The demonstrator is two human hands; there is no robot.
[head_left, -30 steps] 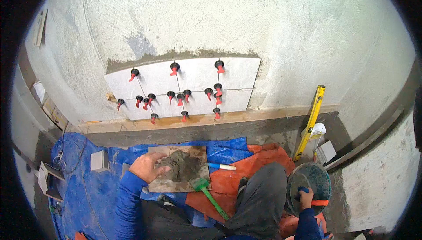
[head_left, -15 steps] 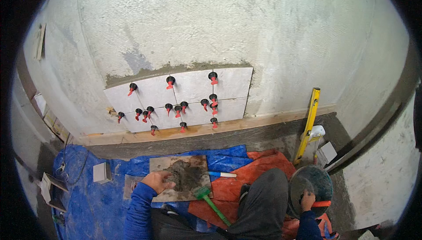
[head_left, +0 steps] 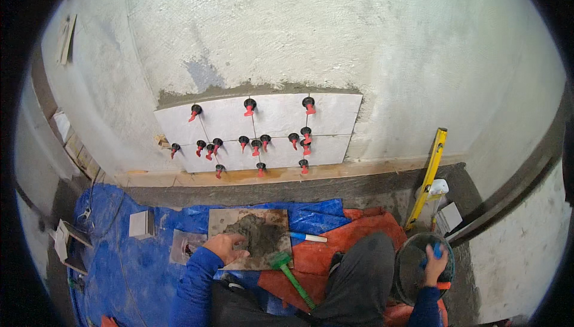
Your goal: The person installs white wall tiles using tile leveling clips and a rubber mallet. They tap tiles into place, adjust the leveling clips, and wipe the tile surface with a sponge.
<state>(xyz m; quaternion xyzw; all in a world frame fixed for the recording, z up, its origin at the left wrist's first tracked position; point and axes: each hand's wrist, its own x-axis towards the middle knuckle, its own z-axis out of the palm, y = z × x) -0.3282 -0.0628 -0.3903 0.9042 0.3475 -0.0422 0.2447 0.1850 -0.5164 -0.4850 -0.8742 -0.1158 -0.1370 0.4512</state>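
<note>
My right hand [head_left: 436,265] is over a dark bucket [head_left: 451,255], closed around a small blue object [head_left: 439,250] whose kind I cannot make out. An orange handle [head_left: 443,286] lies at the bucket rim beside my wrist. My left hand [head_left: 225,247] hovers at the near left part of a flat board [head_left: 219,217], fingers loosely bent and apart, nothing visible in them. Wet grey mortar [head_left: 260,231] is heaped on that board. A green mallet [head_left: 293,276] rests with its head at the board's near right corner.
Pale tiles [head_left: 281,117] with several red-and-black levelling clips cover the low wall ahead. A yellow spirit level [head_left: 427,177] leans at the right, near a white container [head_left: 439,187]. Blue [head_left: 119,273] and orange sheets [head_left: 365,225] cover the floor. A tile stack [head_left: 142,224] sits left.
My right hand has risen from inside the bucket, and the blue object now shows in it. My left hand stays near the board. The whole view has shifted slightly.
</note>
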